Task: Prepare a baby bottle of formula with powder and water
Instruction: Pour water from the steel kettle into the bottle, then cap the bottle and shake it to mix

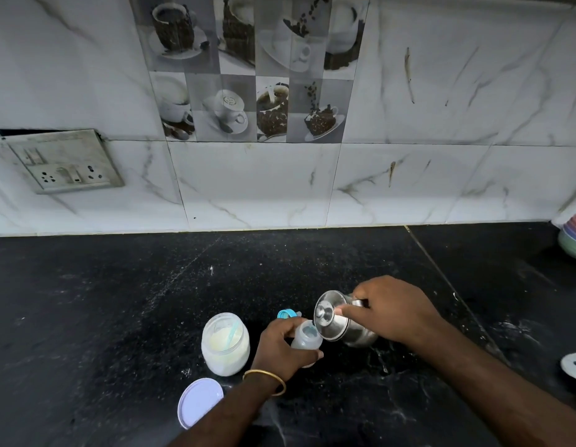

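My left hand (pixel 282 348) grips a small clear baby bottle (pixel 307 337), open at the top, standing on the black counter (pixel 119 301). My right hand (pixel 390 312) holds a lidded steel jug (pixel 336 321) tilted left, its rim right over the bottle's mouth, one finger lying on the lid. No water stream can be made out. Left of the bottle stands an open glass jar of white powder (pixel 224 344) with a pale blue scoop inside. The bottle's blue cap (pixel 287 314) lies just behind my left hand.
The jar's lilac lid (pixel 199 401) lies flat near the counter's front. Stacked pastel bowls (pixel 575 238) sit at the far right by the wall, and a white object (pixel 575 366) at the right edge. A socket plate (pixel 62 162) is on the tiled wall.
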Demonstrator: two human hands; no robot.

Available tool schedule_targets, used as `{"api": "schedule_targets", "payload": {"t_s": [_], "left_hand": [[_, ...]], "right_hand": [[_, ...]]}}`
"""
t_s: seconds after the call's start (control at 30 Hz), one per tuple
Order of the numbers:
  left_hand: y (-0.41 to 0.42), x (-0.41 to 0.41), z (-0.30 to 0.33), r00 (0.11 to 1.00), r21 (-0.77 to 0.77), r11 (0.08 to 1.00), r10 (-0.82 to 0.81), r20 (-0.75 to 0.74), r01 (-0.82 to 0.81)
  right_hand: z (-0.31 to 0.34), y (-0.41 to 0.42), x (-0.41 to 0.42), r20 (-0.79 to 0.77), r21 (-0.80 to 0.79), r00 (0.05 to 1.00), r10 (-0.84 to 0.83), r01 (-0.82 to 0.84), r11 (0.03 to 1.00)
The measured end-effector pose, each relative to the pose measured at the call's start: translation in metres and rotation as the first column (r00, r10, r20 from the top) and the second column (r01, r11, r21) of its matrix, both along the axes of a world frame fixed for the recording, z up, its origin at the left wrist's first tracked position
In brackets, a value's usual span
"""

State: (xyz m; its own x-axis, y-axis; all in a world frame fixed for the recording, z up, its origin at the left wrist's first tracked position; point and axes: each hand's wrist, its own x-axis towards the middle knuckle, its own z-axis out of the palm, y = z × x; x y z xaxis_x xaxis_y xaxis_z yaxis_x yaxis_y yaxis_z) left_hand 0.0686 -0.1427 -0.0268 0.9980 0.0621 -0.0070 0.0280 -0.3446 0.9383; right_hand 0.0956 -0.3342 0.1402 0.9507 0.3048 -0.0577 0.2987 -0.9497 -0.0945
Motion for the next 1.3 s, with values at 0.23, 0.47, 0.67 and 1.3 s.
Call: {"api": "schedule_targets", "payload": {"t_s": [0.23,0.47,0.67,1.3], "left_hand": [[0.001,0.0,-0.002,0.999,-0.026,0.999,0.027,-0.037,-0.028],[0.0,0.0,-0.002,0.995,-0.03,0.998,0.055,-0.082,-0.057],[0.001,-0.004,-0.002,0.991,-0.052,0.993,0.098,-0.086,-0.102],[0.007,-0.02,-0.003,0.989,-0.187,0.973,0.123,-0.085,-0.137]], "right_hand": [[-0.045,-0.034,-0.001,-0.334,0.463,0.929,-0.159,0.309,0.831],[-0.096,-0.057,-0.018,-0.617,0.605,0.763,-0.194,0.618,0.502],[-0.131,-0.061,-0.03,-0.56,0.669,0.78,-0.279,0.624,0.404],[-0.076,0.032,0.008,-0.001,0.619,1.0,-0.023,0.018,0.785]]}}
